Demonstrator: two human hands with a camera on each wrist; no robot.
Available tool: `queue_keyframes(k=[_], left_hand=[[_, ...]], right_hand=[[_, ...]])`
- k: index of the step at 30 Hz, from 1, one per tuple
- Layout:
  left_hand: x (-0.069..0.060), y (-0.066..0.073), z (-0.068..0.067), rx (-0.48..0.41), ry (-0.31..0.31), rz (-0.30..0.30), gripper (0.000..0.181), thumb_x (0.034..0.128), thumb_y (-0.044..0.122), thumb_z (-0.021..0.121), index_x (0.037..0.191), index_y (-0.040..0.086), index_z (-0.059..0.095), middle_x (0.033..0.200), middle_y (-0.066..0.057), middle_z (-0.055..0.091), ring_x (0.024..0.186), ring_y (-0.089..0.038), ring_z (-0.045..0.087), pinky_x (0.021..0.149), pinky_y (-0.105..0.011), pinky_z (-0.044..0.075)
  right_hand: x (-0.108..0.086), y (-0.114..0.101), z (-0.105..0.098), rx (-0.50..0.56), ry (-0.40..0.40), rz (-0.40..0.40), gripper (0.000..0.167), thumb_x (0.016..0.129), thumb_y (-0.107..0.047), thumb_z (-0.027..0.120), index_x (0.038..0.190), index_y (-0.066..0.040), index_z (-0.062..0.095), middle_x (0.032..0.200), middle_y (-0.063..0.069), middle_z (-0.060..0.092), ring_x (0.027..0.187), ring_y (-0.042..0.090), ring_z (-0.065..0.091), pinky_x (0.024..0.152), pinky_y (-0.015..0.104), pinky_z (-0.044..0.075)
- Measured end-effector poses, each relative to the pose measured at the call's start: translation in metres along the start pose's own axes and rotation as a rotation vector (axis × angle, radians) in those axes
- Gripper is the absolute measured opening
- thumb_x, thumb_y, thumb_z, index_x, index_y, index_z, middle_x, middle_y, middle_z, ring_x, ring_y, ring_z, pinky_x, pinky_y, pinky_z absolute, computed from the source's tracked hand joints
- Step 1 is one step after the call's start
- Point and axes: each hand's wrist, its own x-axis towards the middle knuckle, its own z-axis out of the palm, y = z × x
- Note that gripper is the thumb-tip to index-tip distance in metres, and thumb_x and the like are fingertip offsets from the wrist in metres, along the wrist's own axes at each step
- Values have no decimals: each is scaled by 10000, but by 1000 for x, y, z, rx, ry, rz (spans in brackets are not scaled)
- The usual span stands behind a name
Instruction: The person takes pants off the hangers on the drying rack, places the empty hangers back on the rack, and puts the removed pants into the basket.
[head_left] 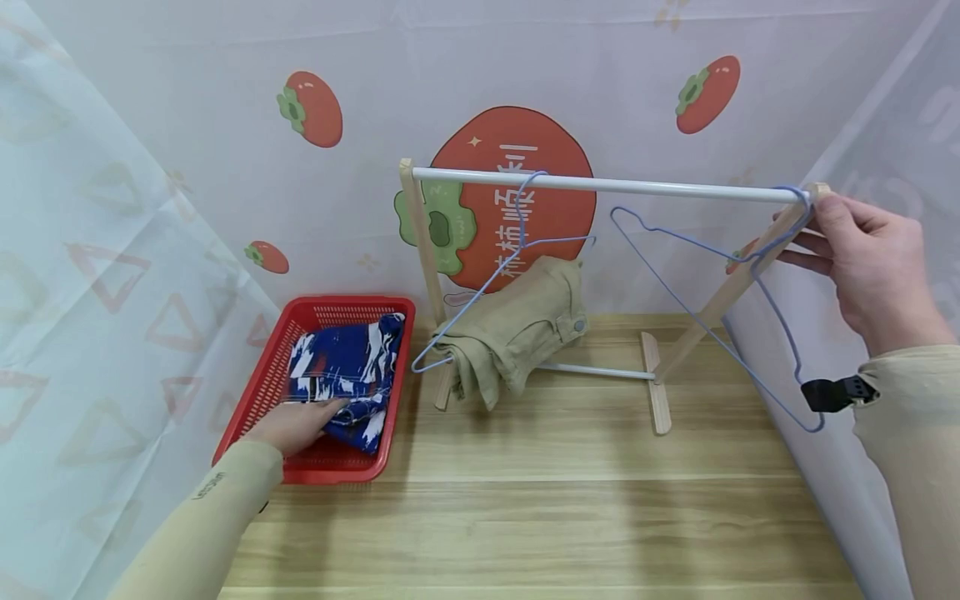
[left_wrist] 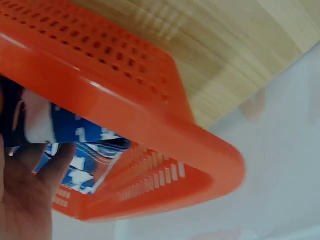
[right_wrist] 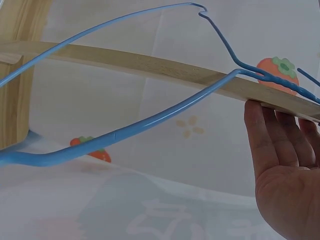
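Right hand (head_left: pixel 883 271) grips wooden post (head_left: pixel 723 298) | left hand (head_left: pixel 296 427) pinches near edge of blue garment (head_left: pixel 337 354)

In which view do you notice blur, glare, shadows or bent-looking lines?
Head: soft shadows on the table; left wrist: the basket rim looks slightly blurred, with small glints; right wrist: the wooden post bows, probably lens distortion, and the hanger has a slight sheen.

The cloth (head_left: pixel 337 354) was deep blue splashed with white and a little red, the basket (head_left: pixel 330 477) solid red, the trousers (head_left: pixel 525 321) khaki and both hangers (right_wrist: pixel 115 136) light blue. The rack posts (head_left: pixel 423 242) were pale wood and the bar (head_left: pixel 637 186) white, while the table (head_left: pixel 525 517) showed streaky light-brown grain. The off-white backdrop (head_left: pixel 360 192) carried orange-red persimmons (head_left: pixel 318 108) with green leaves (head_left: pixel 292 108), and the sleeves (head_left: pixel 202 517) were beige.
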Motion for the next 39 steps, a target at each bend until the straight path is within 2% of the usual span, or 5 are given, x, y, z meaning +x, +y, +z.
queue_keyframes(k=[6, 17, 23, 30, 39], left_hand=[[1, 14, -6, 23, -155, -49, 618, 972, 122, 636, 1553, 186, 436, 1151, -126, 691, 892, -279, 629, 925, -590, 544], [-5, 27, -21, -100, -344, -112, 588, 1071, 324, 454, 1608, 119, 332, 1629, -213, 327, 1313, -468, 522, 1089, -670, 380], [-1, 26, -35, -176, -240, -80, 593, 1066, 413, 420, 1564, 91, 422, 1477, -270, 515, 1268, -445, 549, 1082, -679, 390], [4, 36, -83, -212, -41, -4, 759, 1048, 627, 356, 1620, 129, 305, 1524, -263, 471, 1252, -473, 590, 1075, -675, 406], [18, 66, -142, -258, 179, 60, 757, 1033, 635, 405, 1629, 182, 292, 1571, -210, 434, 1391, -451, 469, 1119, -657, 368]], right_hand=[[-1, 1, 1, 0, 46, -17, 287, 986, -133, 684, 1177, 77, 727, 1048, 98, 776, 934, 198, 771, 724, 327, 619], [-1, 0, 3, -10, 71, -18, 281, 983, -138, 687, 1159, 76, 738, 1015, 92, 769, 912, 189, 775, 725, 331, 613], [0, 0, 4, -15, 69, -14, 280, 982, -141, 687, 1157, 71, 741, 991, 99, 774, 912, 183, 775, 725, 330, 613], [-2, -6, 4, -21, 38, 18, 290, 970, -164, 706, 1195, 14, 744, 1011, 69, 780, 920, 163, 771, 720, 314, 614], [-5, -11, 13, -375, 192, -27, 485, 979, -314, 678, 1427, -140, 616, 1132, -97, 682, 962, 4, 702, 754, 112, 554]])
